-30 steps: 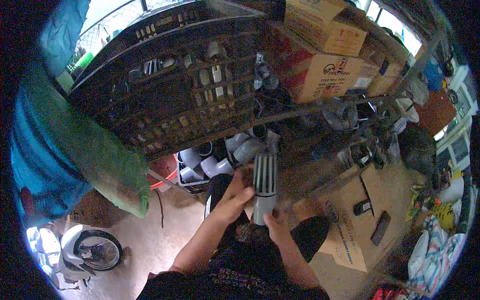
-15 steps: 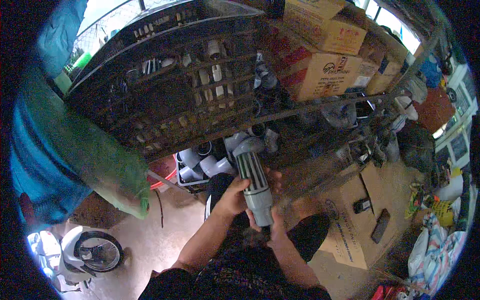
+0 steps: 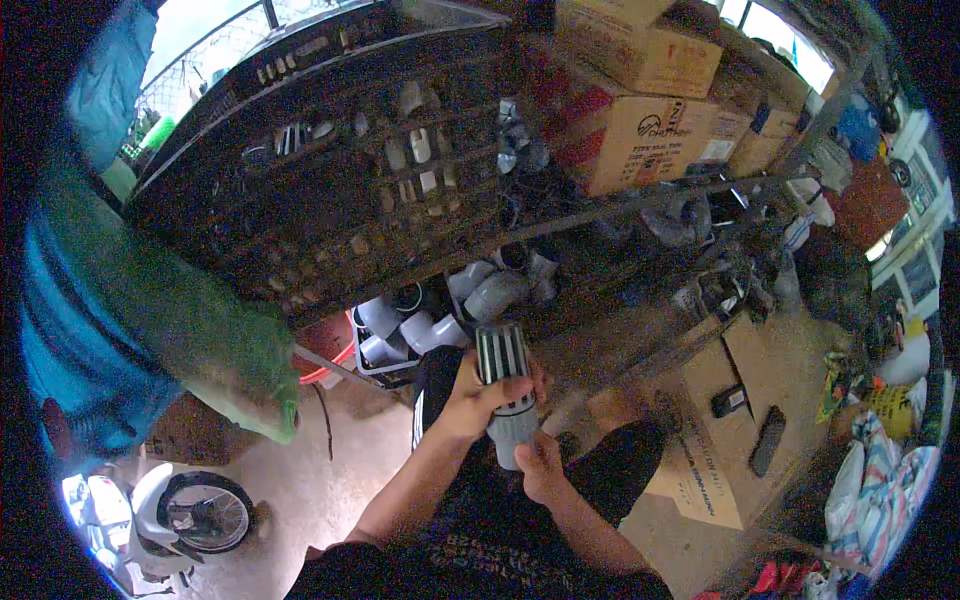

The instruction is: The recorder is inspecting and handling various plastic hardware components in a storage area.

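Observation:
I hold a grey plastic pipe fitting [image 3: 507, 395] with a ribbed, slotted upper end upright in front of me. My left hand [image 3: 478, 392] wraps around its middle from the left. My right hand [image 3: 541, 468] grips its smooth lower end from below. Just behind the fitting, several grey and white pipe elbows [image 3: 440, 310] lie on a low shelf.
A dark metal rack [image 3: 330, 190] of small pipe parts fills the middle. Cardboard boxes [image 3: 640, 120] stand on the upper right shelf, and an open box [image 3: 725, 450] sits on the floor at right. A blue-green tarp [image 3: 130, 320] hangs at left; a motorbike wheel [image 3: 195, 510] lies lower left.
Both hands have brought the fitting slightly lower and closer to me, and my right hand has shifted to its bottom end.

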The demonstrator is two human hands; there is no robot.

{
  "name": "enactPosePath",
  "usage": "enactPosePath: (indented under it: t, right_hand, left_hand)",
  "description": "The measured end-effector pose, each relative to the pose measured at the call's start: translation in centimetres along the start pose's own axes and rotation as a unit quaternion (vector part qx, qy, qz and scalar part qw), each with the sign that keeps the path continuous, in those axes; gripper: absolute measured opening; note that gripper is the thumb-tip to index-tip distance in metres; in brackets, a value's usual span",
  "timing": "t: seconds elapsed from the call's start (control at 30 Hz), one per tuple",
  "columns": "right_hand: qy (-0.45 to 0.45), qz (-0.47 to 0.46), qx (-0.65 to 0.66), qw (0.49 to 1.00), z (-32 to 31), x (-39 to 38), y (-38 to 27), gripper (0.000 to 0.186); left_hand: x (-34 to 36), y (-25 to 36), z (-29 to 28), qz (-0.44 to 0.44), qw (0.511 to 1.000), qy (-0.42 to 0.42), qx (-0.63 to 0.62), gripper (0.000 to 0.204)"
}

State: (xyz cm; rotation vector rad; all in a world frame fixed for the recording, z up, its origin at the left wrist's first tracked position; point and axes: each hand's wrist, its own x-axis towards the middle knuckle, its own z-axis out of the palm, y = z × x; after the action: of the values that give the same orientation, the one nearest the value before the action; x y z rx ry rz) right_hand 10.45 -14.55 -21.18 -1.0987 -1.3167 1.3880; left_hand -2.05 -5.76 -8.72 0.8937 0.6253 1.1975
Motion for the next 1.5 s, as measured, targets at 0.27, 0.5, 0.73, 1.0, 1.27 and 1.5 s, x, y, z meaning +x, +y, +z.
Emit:
enactPosePath:
  t: [0.27, 0.5, 0.73, 1.0, 1.27, 1.5]
  right_hand:
    - [-0.089, 0.023, 0.113, 0.989, 0.4, -0.2, -5.0, 0.039]
    - [-0.016, 0.043, 0.092, 0.995, 1.4, -0.7, -3.3, 0.036]
    - [-0.012, 0.019, 0.081, 0.996, -1.4, -0.5, -2.1, 0.067]
    - [-0.1, -0.124, 0.056, 0.986, -0.6, 2.1, -8.4, 0.053]
    - [0.072, -0.055, -0.029, 0.995, -5.7, -0.5, 5.1, 0.032]
    - [0.167, 0.02, -0.043, 0.985, -10.7, -2.3, 11.4, 0.017]
  left_hand:
    - [0.2, -1.3, -0.6, -0.02, 0.992, -0.081, -0.095, 0.05]
    - [1.0, -4.1, -2.6, -0.051, 0.943, -0.244, -0.22, 0.061]
    - [-1.8, -2.0, -2.4, -0.04, 0.964, -0.191, 0.18, 0.072]
    - [0.1, 18.4, 4.5, 0.375, 0.891, 0.147, 0.209, 0.071]
    - [15.8, 34.4, 5.9, 0.213, 0.535, 0.22, 0.788, 0.08]
    - [26.4, 35.0, -5.8, -0.039, 0.422, 0.075, 0.903, 0.04]
